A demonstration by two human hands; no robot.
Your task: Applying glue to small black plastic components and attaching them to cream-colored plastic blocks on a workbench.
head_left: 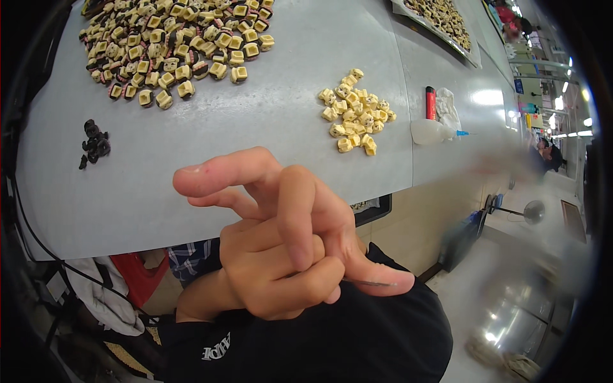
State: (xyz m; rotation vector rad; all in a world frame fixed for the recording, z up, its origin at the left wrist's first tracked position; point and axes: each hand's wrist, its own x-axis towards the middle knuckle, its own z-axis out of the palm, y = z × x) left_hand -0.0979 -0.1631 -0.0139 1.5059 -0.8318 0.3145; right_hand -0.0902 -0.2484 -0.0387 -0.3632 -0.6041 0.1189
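Both my hands are raised together before the near table edge, close to the camera. My left hand (271, 274) comes from the lower left with its fingers curled tight. A thin dark sliver-like thing (372, 283) juts from its pinch and lies against my right thumb; its exact kind is unclear. My right hand (329, 223) has its thumb stretched out and its other fingers bent apart, partly overlapping the left; its wrist is mostly hidden. Beyond them on the grey table (255, 127) sit a heap of small cream pieces (357, 115) and some small dark pieces (96, 142).
A large heap of cream, dark and pink pieces (172, 51) covers the far left. Rightward stand a white squeeze bottle (429, 131) with a blue needle tip, a red lighter-like thing (430, 102), white tissue (448, 110) and a filled tray (440, 29). A red stool (143, 281) is below.
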